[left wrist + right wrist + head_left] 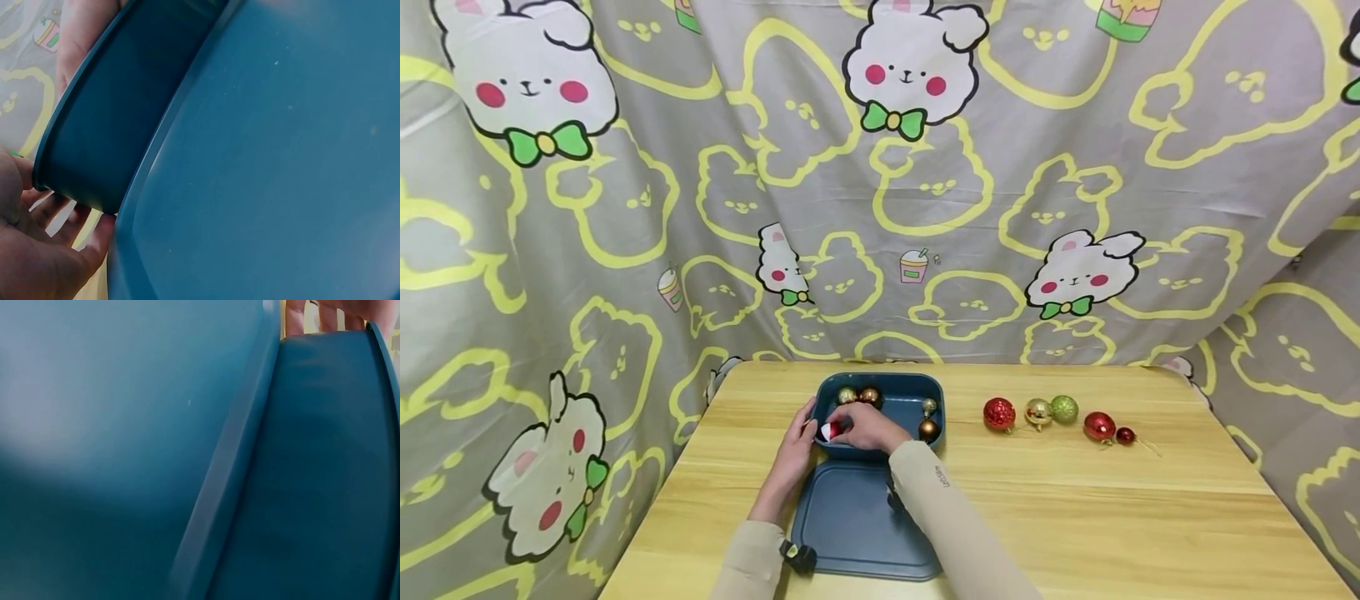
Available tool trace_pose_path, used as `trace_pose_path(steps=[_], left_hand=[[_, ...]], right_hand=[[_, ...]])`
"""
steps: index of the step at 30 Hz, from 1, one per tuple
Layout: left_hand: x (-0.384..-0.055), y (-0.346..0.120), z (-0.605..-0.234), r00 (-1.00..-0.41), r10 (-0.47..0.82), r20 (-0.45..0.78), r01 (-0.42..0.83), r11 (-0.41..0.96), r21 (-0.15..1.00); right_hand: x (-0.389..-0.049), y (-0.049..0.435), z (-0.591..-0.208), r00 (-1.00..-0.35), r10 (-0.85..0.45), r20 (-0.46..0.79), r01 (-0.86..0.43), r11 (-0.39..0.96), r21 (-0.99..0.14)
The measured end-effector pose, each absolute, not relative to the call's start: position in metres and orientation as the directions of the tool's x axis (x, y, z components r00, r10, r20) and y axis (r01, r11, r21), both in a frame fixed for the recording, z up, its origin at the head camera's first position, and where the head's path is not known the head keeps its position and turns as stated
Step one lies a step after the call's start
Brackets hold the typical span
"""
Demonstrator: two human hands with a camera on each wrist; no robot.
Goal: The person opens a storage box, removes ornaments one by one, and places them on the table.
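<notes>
A dark blue lidless box (887, 455) stands on the table with several ornaments inside. My right hand (867, 425) reaches into its left part and pinches a small red-and-white ornament (827, 432). At the box's left end is my left hand (797, 437), holding the wall; in the left wrist view the hand (44, 244) has its fingers against the outer side of the box (112, 119). Two brown-gold baubles (870, 396) lie at the back left of the box. A copper bauble (928, 430) and a small gold one (928, 406) lie at its right end.
The blue lid (865, 525) lies flat in front of the box, under the forearms. To the right on the wooden table (1075, 517) are a red bauble (999, 414), a gold one (1038, 412), a green one (1064, 409) and two more red ones (1099, 427). A patterned curtain (940, 208) hangs behind.
</notes>
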State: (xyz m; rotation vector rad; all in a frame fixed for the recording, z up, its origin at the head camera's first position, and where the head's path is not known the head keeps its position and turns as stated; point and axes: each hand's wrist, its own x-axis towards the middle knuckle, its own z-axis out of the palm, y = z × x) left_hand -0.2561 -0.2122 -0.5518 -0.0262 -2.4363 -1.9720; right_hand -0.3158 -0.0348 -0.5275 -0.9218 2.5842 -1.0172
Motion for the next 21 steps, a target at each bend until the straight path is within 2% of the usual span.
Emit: trace_pose_path(steps=[9,21], left_hand=[[-0.258,-0.211,-0.551,-1.0,0.023,0.01,0.014,0.188,0.982],[-0.256,-0.211,-0.55,-1.0,0.02,0.012,0.016,0.204,0.979]], right_hand=[[-0.318,-0.032,-0.53,-0.803,-0.593,0.056,-0.476,0.582,-0.659],[-0.322,-0.022,-0.525,-0.823,-0.563,0.078,-0.439,0.543,-0.716]])
